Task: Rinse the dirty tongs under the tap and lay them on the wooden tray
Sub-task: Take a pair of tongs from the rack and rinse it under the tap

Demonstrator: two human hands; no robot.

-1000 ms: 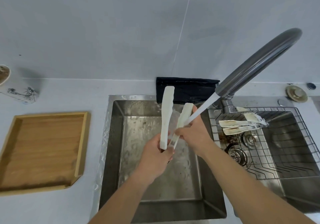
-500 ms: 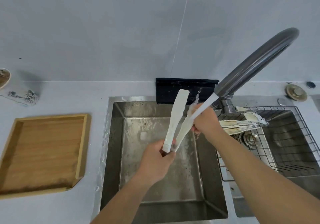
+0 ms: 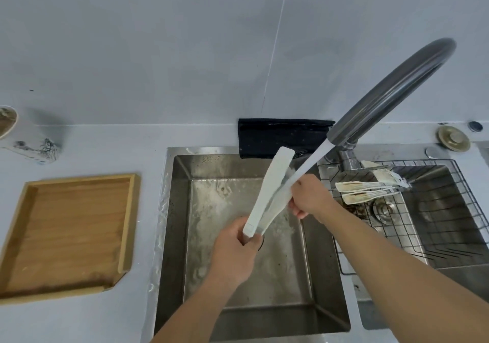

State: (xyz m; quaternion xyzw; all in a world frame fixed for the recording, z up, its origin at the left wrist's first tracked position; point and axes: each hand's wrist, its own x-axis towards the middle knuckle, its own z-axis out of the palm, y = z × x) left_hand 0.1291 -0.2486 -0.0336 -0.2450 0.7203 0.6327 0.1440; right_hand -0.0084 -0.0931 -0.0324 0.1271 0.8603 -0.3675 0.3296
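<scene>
Over the sink [image 3: 174, 236], under the tap [image 3: 391, 96], the left hand [image 3: 232, 252] grips the tongs [image 3: 267, 197] at their hinge end. The right hand [image 3: 309, 197] curls around the far arm. The wooden tray [image 3: 129, 226] sits left of the sink.

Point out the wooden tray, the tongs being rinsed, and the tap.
wooden tray [image 3: 70, 232], head view, bare wooden floor.
tongs [image 3: 267, 195], head view, middle of the nearer white arm.
tap [image 3: 391, 91], head view, curved grey spout.
</scene>
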